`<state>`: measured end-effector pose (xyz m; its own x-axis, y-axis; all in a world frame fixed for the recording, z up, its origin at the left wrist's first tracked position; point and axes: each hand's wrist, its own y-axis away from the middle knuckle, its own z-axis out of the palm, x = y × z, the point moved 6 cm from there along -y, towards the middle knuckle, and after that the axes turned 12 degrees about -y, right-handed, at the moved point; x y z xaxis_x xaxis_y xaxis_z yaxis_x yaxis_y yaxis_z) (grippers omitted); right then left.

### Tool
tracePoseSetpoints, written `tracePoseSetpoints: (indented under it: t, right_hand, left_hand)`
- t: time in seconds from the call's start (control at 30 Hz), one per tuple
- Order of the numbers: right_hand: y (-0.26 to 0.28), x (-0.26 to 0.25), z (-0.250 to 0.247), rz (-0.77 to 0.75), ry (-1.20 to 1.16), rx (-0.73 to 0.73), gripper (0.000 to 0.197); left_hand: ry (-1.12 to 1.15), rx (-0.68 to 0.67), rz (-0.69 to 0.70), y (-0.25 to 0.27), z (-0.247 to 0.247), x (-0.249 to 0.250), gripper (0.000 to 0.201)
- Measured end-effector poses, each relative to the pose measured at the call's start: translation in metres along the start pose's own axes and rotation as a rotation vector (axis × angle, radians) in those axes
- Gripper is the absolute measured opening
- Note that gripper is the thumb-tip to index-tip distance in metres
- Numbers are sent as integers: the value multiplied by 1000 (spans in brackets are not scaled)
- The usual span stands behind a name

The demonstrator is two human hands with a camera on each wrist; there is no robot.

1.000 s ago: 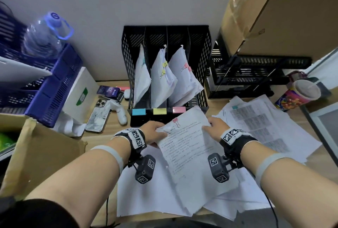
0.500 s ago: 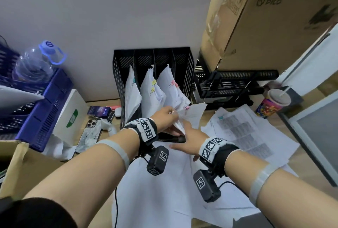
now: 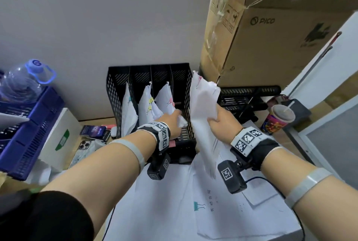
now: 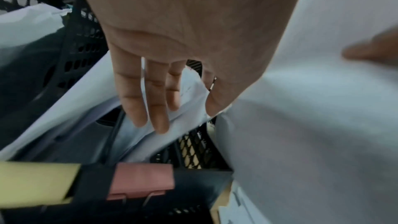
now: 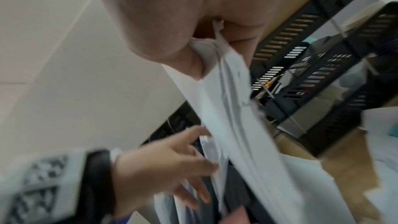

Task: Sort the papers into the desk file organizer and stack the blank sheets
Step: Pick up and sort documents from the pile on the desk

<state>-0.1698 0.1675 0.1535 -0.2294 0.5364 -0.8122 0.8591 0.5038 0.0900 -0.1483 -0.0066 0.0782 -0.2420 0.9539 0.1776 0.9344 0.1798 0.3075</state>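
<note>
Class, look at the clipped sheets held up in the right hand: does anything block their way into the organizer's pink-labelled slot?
Yes. Papers already in that slot lean across its opening. The left hand presses them aside with straight fingers, while the right hand grips the clipped sheets beside the organizer.

One organizer (image 3: pixel 116 93), two hands, one cup (image 3: pixel 279 120).

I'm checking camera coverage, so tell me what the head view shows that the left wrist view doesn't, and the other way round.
Only the head view shows the water bottle, cardboard box, paper cup and phone. Only the left wrist view shows the left hand's fingers lying straight against filed papers. Both show the left hand, the black organizer and the sheets the right hand holds.
</note>
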Motion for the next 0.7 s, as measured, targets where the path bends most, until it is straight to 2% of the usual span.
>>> tracePoseSetpoints:
  t: [0.07,0.2,0.27,0.37,0.43,0.5,0.57,0.6,0.7]
  right_hand:
    - [-8,-8,2,-16,-77,-54,51]
    - [-25,-23,20,-32,-168,-152,46]
    - [-36,-33,27,-57,-143,-111,48]
    - [-53,-46,32,-62,-128,60,48]
    - [-65,-48,40,-47,-134,128,47]
    - [-74,-43,55,-7,-139,105,40]
    - [-80,-33,68,47,-87,77,21]
    - [-83,-29,73,71,-66,68,17]
    - [-90,-27,78,75,-95,97,24]
  left_hand:
    - [-9,48,-71,1,-3,-14,51]
    - [47,134,-157,7,-13,-39,86]
    - [64,152,-175,10,-17,-50,75]
    - [68,171,-186,16,-19,-60,45]
    - [73,148,-178,17,-17,-60,37]
    - [87,141,-163,18,-16,-59,36]
    - [104,142,-153,18,-16,-61,38]
    - [111,142,-145,18,-15,-62,38]
    - [104,145,-134,18,-15,-65,40]
